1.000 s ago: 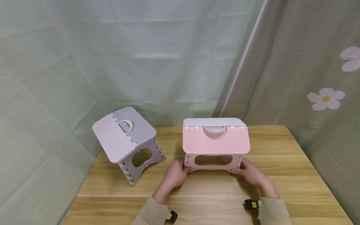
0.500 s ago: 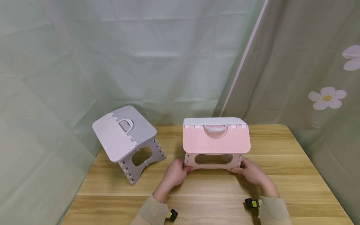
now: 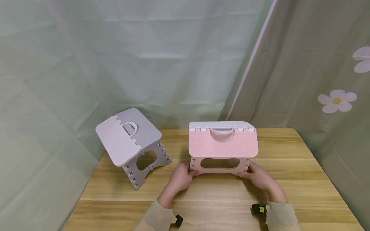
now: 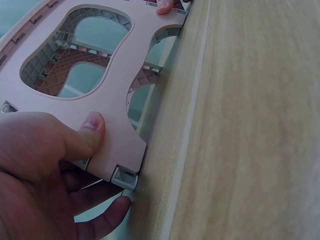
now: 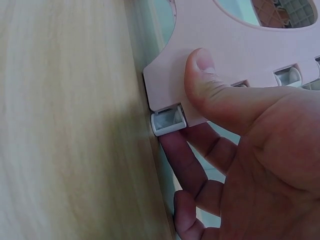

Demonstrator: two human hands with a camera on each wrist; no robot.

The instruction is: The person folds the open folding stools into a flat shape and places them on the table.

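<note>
Right of centre in the head view, a pink folding stool (image 3: 222, 149) stands on the bench (image 3: 219, 205), white hinge tabs (image 3: 203, 129) joining its textured front flap (image 3: 208, 148) to a whitish rear one, a pale handle (image 3: 222, 132) at the seam; left hand (image 3: 180, 177) and right hand (image 3: 260, 177) grip the lower corners of its leg panel (image 3: 220, 171).

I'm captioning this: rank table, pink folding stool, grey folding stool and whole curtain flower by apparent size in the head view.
Wooden table
Pink folding stool, grey folding stool: too alike to rank
Whole curtain flower

Curtains (image 3: 162, 64) (one flowered) form a nook behind the table (image 3: 292, 179).
</note>
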